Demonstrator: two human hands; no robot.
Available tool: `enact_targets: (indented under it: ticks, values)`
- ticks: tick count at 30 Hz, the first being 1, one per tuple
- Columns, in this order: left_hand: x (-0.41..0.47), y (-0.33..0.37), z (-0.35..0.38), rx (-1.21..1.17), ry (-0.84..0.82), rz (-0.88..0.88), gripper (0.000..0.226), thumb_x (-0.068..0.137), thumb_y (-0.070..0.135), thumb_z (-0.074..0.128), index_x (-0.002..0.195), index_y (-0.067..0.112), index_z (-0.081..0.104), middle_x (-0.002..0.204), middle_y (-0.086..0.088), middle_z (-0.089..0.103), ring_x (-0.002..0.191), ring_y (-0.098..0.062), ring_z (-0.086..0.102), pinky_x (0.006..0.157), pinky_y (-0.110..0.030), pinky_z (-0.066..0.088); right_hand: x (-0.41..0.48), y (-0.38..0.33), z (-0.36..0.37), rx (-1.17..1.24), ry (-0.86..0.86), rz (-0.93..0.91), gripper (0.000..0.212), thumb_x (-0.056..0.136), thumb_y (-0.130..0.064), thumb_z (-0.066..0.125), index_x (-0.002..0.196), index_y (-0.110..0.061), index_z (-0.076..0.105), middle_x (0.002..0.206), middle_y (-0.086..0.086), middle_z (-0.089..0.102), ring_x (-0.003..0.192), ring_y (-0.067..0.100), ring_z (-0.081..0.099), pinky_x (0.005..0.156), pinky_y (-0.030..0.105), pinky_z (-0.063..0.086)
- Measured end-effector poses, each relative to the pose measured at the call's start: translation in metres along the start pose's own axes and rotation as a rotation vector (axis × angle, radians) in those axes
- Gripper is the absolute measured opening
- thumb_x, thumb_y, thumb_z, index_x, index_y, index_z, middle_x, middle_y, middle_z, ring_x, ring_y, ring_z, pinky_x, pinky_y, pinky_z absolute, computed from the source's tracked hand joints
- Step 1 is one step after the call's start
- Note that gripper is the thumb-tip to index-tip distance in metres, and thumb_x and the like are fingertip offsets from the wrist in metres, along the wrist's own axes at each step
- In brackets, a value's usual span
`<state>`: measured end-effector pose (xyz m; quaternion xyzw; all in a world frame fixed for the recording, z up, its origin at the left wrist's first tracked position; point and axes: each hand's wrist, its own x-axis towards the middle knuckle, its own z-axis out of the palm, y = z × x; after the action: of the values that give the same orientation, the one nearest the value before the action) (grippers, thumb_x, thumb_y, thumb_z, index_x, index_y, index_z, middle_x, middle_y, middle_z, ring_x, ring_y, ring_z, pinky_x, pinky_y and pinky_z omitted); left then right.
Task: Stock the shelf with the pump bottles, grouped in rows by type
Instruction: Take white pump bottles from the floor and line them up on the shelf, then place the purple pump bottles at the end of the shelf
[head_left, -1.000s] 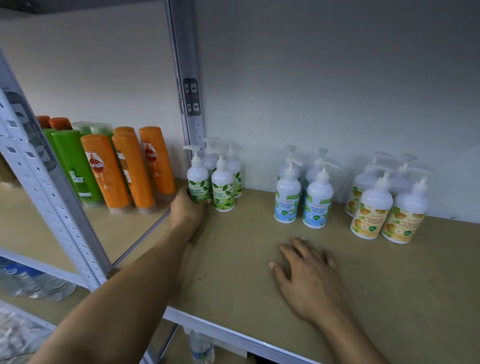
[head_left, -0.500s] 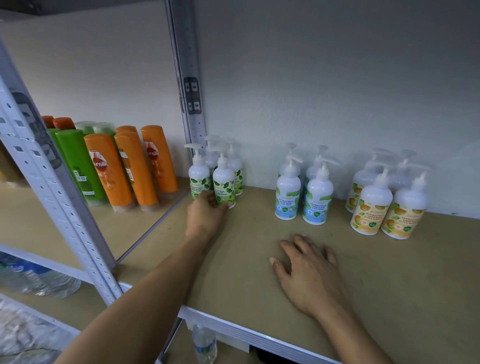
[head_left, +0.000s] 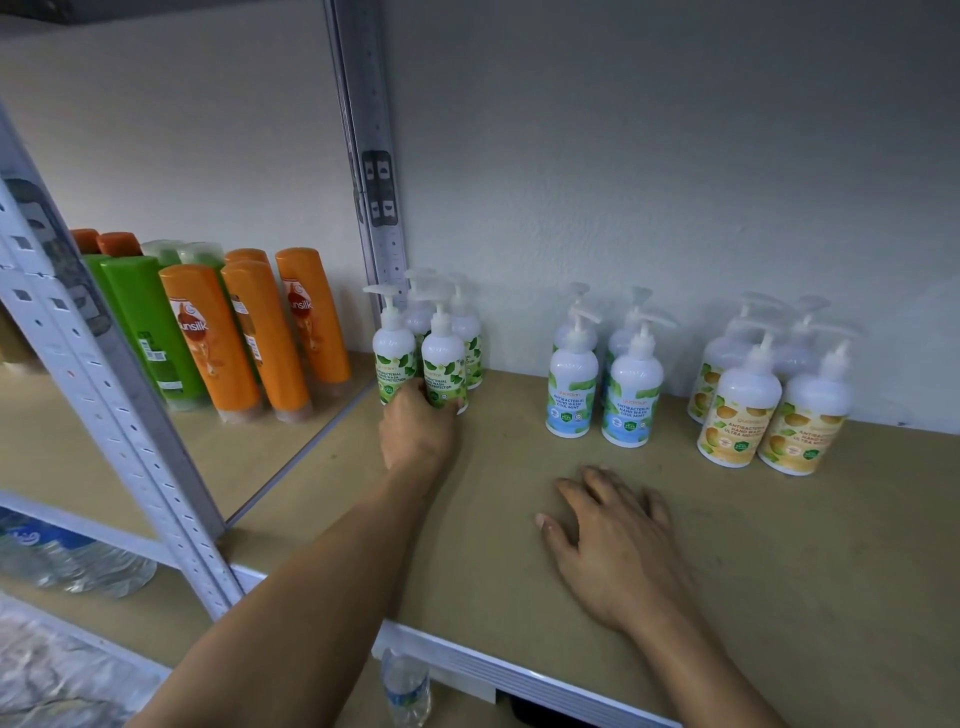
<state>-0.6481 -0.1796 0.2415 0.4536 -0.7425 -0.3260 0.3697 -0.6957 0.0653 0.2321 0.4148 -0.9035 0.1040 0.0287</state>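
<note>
- Head view: left hand (head_left: 418, 434) has shifted right since a second ago, off the front-left green-leaf bottle (head_left: 395, 358) and onto the front-right green-leaf bottle (head_left: 443, 364).
- Its fingers now curl round the base of that bottle, back of the hand toward the camera. The bottle stands upright on the shelf board (head_left: 779, 571), touching its left neighbour.
- Right hand (head_left: 618, 551) is unchanged: palm down, fingers spread and flat on the board, holding nothing, well apart from every bottle.
- Camera has edged a little; the bottle groups sit where they were.
- Green-leaf group: two in front, more behind, at the left end of the board, just beside the upright post (head_left: 369, 156).
- Blue-label bottles (head_left: 571, 384): a cluster mid-board near the back wall, apart from the green group.
- Orange-label bottles (head_left: 748, 410): a cluster further right, apart from the blue ones.
- All pumps are upright, with nozzles pointing various ways.
- Neighbouring bay, left of the post: orange and green shampoo bottles (head_left: 208, 338) standing cap-down in rows.
- Below the board's front edge: a clear water bottle (head_left: 405, 691), partly hidden.
</note>
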Motion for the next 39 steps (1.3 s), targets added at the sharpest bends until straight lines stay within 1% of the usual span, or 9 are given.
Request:
enact_targets:
  ticks: [4,9,14,19,26,30,35,37,39]
  values:
    - [0.0,0.0,0.002,0.021,0.004,0.006,0.035,0.079,0.041,0.077,0.107,0.023,0.065,0.105,0.001,0.072,0.101,-0.028,0.065,0.087,-0.044,0.054,-0.001,0.0,-0.001,0.001,-0.004,-0.001,0.087,0.077,-0.068,-0.002,0.147,-0.036,0.038,0.161,-0.006,0.028,0.15,0.012,0.018,0.12,0.05,0.015]
    - [-0.007,-0.002,-0.005,0.011,-0.039,0.029,0.036,0.081,0.039,0.072,0.111,0.022,0.061,0.11,-0.002,0.07,0.104,-0.03,0.064,0.088,-0.046,0.054,0.0,0.0,-0.002,0.002,-0.02,-0.004,0.075,0.086,-0.068,0.01,0.148,-0.035,0.037,0.161,-0.006,0.026,0.151,0.013,0.018,0.12,0.051,0.014]
    - [-0.039,-0.009,-0.031,0.334,-0.232,0.136,0.043,0.089,0.042,0.062,0.126,0.02,0.056,0.126,-0.007,0.063,0.115,-0.036,0.059,0.094,-0.041,0.049,-0.006,-0.001,-0.003,0.018,-0.048,-0.031,0.082,0.081,-0.076,0.007,0.149,-0.037,0.034,0.162,-0.004,0.025,0.152,0.016,0.015,0.12,0.052,0.014]
    - [-0.086,-0.031,-0.081,0.616,-0.399,0.28,0.062,0.097,0.065,0.035,0.148,0.031,0.043,0.161,0.006,0.033,0.149,-0.019,0.027,0.12,-0.046,0.02,-0.018,-0.005,-0.009,0.018,-0.114,-0.061,0.074,0.091,-0.077,0.023,0.155,-0.039,0.024,0.167,-0.005,0.012,0.154,0.016,0.008,0.122,0.051,0.009]
    - [-0.145,-0.063,-0.155,0.664,-0.513,0.395,0.063,0.099,0.068,0.025,0.157,0.043,0.02,0.167,0.015,0.01,0.155,-0.013,0.005,0.123,-0.053,0.005,-0.063,-0.038,-0.011,-0.011,-0.153,-0.098,0.074,0.092,-0.076,0.019,0.156,-0.04,0.019,0.168,-0.006,0.007,0.154,0.019,0.004,0.121,0.053,0.007]
    - [-0.178,-0.091,-0.209,0.629,-0.533,0.483,0.066,0.096,0.069,0.035,0.156,0.044,0.021,0.166,0.018,0.011,0.154,-0.011,0.007,0.12,-0.059,0.014,-0.103,-0.068,-0.01,-0.045,-0.198,-0.189,0.078,0.091,-0.076,0.03,0.157,-0.041,0.01,0.169,-0.004,-0.001,0.155,0.023,-0.002,0.121,0.057,0.003]
    - [-0.229,-0.14,-0.276,0.619,-0.584,0.34,0.063,0.097,0.061,0.046,0.154,0.039,0.031,0.165,0.012,0.02,0.15,-0.017,0.027,0.12,-0.048,0.022,-0.146,-0.118,-0.009,-0.068,-0.277,-0.341,0.083,0.088,-0.079,0.038,0.157,-0.045,0.008,0.167,-0.003,-0.012,0.153,0.028,-0.014,0.118,0.063,-0.003]
    - [-0.254,-0.17,-0.305,0.606,-0.6,0.258,0.062,0.097,0.056,0.052,0.153,0.037,0.034,0.165,0.01,0.022,0.148,-0.019,0.03,0.118,-0.046,0.027,-0.161,-0.143,-0.005,-0.01,-0.352,-0.426,0.079,0.089,-0.074,0.044,0.156,-0.047,0.011,0.168,-0.005,-0.007,0.154,0.025,-0.008,0.12,0.059,0.002]
    - [-0.28,-0.202,-0.336,0.601,-0.595,0.159,0.059,0.096,0.052,0.058,0.15,0.037,0.04,0.164,0.007,0.026,0.146,-0.021,0.035,0.115,-0.043,0.034,-0.179,-0.171,0.002,0.088,-0.464,-0.514,0.077,0.092,-0.067,0.05,0.156,-0.045,0.013,0.168,-0.004,0.005,0.154,0.023,0.01,0.121,0.052,0.016]
